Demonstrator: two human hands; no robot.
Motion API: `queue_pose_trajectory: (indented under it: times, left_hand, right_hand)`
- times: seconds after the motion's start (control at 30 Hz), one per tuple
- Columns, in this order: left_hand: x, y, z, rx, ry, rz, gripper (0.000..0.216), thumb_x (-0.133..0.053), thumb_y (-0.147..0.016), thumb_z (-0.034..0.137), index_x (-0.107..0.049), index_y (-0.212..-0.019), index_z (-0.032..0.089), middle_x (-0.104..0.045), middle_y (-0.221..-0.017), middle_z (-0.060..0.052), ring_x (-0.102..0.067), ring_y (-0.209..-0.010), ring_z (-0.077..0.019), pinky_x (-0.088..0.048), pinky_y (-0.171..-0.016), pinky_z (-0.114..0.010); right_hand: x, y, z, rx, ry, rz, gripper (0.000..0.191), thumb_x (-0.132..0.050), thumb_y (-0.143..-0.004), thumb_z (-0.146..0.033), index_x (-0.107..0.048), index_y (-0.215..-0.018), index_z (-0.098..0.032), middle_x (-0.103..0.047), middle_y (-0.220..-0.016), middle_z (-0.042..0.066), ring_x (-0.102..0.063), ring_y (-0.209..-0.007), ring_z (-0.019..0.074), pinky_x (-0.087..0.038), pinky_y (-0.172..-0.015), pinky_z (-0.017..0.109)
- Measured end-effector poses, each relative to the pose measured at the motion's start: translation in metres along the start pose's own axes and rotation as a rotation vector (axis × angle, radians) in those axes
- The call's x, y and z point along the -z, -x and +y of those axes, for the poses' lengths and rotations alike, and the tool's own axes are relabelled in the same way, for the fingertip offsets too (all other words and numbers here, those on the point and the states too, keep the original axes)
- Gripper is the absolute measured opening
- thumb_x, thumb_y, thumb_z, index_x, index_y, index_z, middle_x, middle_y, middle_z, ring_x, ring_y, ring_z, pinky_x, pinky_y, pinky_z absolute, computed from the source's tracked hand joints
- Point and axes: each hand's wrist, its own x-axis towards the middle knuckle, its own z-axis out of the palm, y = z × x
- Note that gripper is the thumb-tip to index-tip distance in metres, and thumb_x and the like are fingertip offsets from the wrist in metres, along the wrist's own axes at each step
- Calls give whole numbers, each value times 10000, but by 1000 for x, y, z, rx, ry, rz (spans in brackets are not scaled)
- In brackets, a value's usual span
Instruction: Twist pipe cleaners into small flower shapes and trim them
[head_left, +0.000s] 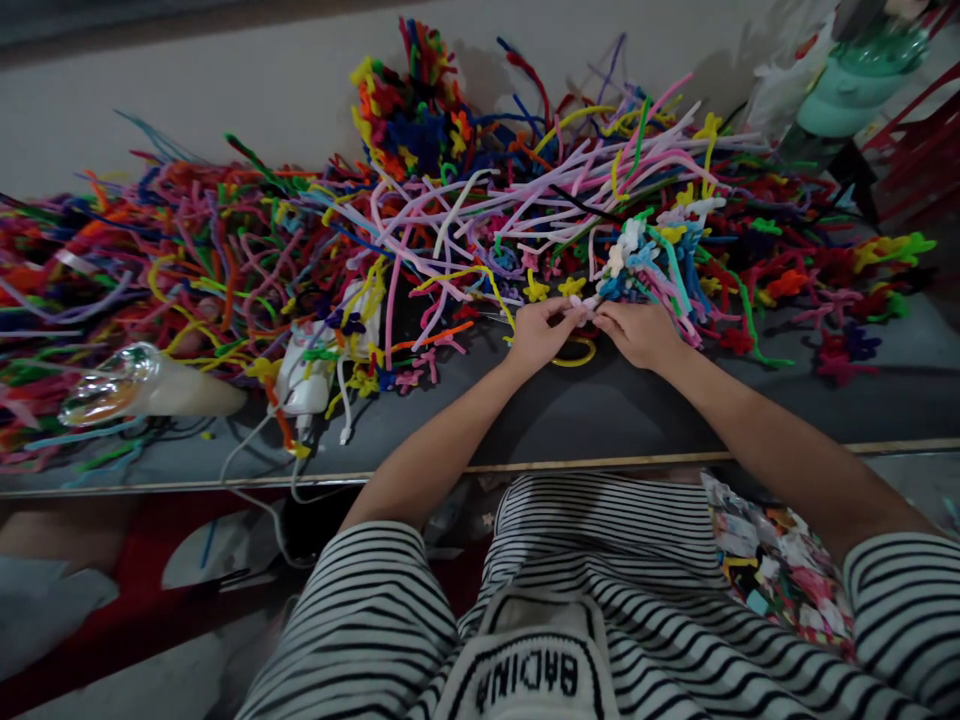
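Between my two hands is a small pale pink piece of pipe cleaner (580, 306), bent into loops. My left hand (541, 332) pinches its left side, thumb and forefinger pressed together. From the other side my right hand (636, 330) grips it with closed fingertips. Just below the fingers lie yellow-handled scissors (574, 352), only the handle loop showing clearly. Two yellow pipe cleaner flowers (535, 287) sit right behind my hands. Beyond my right hand is a bunch of blue, white and green pipe cleaner shapes (651, 262).
Heaps of coloured pipe cleaners (217, 240) cover the back of the dark table (600, 420). A white power adapter (306, 385) with cables stands left, beside a pale cylindrical roll (195, 385). A green container (847, 90) is at the back right. A bag of scraps (780, 560) hangs below the edge.
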Motion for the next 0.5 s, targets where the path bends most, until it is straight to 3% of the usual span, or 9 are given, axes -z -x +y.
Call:
queue_pose_trajectory:
  times: [0.23,0.33,0.5]
  left_hand:
    - [-1,-2,-8,-48,-32,54,279,-721,-866,386,-760,-1025,161,-789,-892,-58,-700,-740,-142,-557,-701,-258]
    - [-1,-1,-11,-86,-75,43,275,-734,-843,316,-733,-1074,166,-790,-929,-57,-712,-777,-148,-571,-722,-265]
    - [1,1,-13,-171,-165,-25,331,-720,-834,216,-659,-1157,177,-780,-1005,-56,-738,-876,-164,-597,-808,-298]
  right_hand:
    - [5,1,-2,-56,-81,26,438,-400,-1073,-462,-723,-1077,-166,-775,-889,89,-683,-768,221,-336,-645,312]
    - [4,-1,-4,-88,-115,62,391,-490,-1037,-463,-694,-1185,-165,-765,-843,76,-692,-750,230,-376,-636,308]
    - [-1,-5,-6,18,-205,122,452,-532,-1016,-403,-591,-1407,-186,-731,-1274,128,-708,-1082,287,-511,-808,357]
